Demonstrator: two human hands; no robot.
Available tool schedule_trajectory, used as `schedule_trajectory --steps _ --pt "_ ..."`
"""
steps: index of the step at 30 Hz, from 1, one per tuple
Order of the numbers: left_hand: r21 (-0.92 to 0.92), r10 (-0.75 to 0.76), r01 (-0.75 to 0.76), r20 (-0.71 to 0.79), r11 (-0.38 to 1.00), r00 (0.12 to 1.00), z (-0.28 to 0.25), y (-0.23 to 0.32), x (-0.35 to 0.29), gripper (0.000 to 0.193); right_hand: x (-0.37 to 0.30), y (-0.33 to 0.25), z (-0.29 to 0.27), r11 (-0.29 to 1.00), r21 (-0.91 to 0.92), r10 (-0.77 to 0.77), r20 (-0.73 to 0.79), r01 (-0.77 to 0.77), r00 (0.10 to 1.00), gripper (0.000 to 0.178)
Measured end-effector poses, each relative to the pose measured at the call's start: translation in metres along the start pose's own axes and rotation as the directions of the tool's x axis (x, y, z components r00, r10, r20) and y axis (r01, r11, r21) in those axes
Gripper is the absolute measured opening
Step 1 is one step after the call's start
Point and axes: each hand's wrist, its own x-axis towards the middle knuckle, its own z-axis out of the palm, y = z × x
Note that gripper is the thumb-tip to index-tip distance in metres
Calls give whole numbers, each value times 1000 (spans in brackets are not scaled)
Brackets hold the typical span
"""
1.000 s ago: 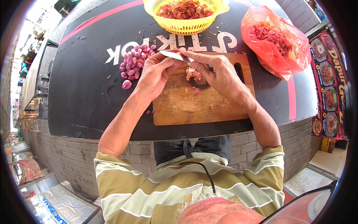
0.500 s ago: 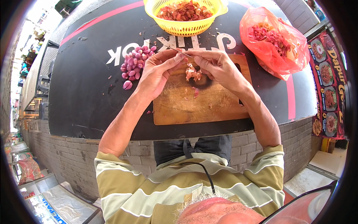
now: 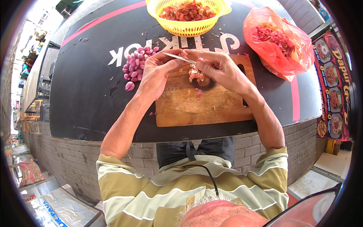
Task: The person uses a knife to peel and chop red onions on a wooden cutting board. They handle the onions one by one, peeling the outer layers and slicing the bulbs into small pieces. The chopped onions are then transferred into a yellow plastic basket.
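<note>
My right hand (image 3: pixel 225 72) is closed round a small knife (image 3: pixel 177 57), its blade pointing left across the fingers of my left hand (image 3: pixel 157 73). Those left fingers pinch a small shallot (image 3: pixel 184 54), mostly hidden by fingers and blade. Both hands are above the far edge of a wooden cutting board (image 3: pixel 200 109). Papery shallot skins (image 3: pixel 196 74) lie in a little heap on the board below the knife, with a few loose scraps nearer me. Left of my left hand, a pile of peeled purple shallots (image 3: pixel 136 64) rests on the black table.
At the table's far side stands a yellow plastic colander (image 3: pixel 189 28) with reddish-brown shallots or skins in it. A red plastic bag (image 3: pixel 280 49) holding pink skins sits at the far right. The black table's (image 3: pixel 83 94) near edge runs just in front of my body.
The knife blade has turned and now shows broader across my left fingers. My right fingers have shifted slightly on it; bag, colander and pile stay put.
</note>
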Motion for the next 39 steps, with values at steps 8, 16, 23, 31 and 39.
schedule_trajectory --steps 8,16,23,31,39 --pt "27 -16 17 -48 999 999 3 0 -4 23 0 13 12 990 -142 -11 -82 -1 997 30" --pt "-22 -9 9 6 1000 1000 4 -1 -2 20 0 1 7 973 181 163 -106 -142 981 28" --pt "1 -35 35 32 999 999 4 1 -2 21 0 -1 1 979 143 158 -67 -147 985 29" --pt "-34 -27 29 67 999 997 3 1 0 22 -1 -1 -2 960 225 188 -79 -166 979 33" --pt "-46 -30 34 87 998 996 0 2 1 23 -1 0 -1 969 190 181 -102 -160 978 36"
